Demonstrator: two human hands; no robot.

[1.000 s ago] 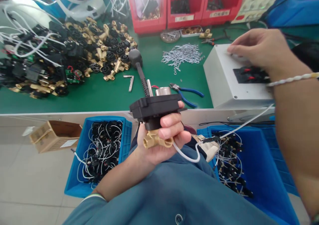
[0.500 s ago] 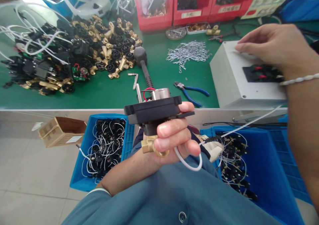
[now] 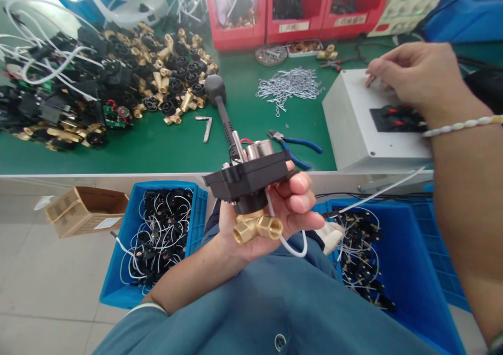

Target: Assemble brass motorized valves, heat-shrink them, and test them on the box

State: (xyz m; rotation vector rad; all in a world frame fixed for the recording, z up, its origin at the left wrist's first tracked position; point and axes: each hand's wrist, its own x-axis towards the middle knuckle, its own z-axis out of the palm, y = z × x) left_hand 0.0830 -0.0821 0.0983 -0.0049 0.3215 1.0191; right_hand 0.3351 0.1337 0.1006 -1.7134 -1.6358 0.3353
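My left hand [image 3: 271, 224] is closed around a motorised brass valve [image 3: 251, 174], held in front of my body. Its black housing is on top, with a silver motor and a metal post, and the brass fitting [image 3: 257, 228] points toward me. From the valve a white cable [image 3: 294, 251] loops below my fingers. My right hand [image 3: 416, 77] rests over the top of a light grey box [image 3: 351, 119], thumb and forefinger pinching a small metal switch lever [image 3: 370, 81]. Red and black terminals [image 3: 396, 118] sit under that wrist. A second white cable length [image 3: 385, 190] runs up to the box's front edge.
Blue-handled cutters [image 3: 298, 148], a grey rubber mallet [image 3: 216, 90] and wire clips [image 3: 288, 87] lie on the green bench. Brass valves [image 3: 168, 77] heap at left. Red bins [image 3: 236, 38] stand behind. Below are blue crates [image 3: 200, 213] and a cardboard box [image 3: 84, 213].
The valve has turned in my left hand, so both brass openings now show, and those fingers have loosened. My right thumb and forefinger have come together on the lever. The whole view has shifted slightly.
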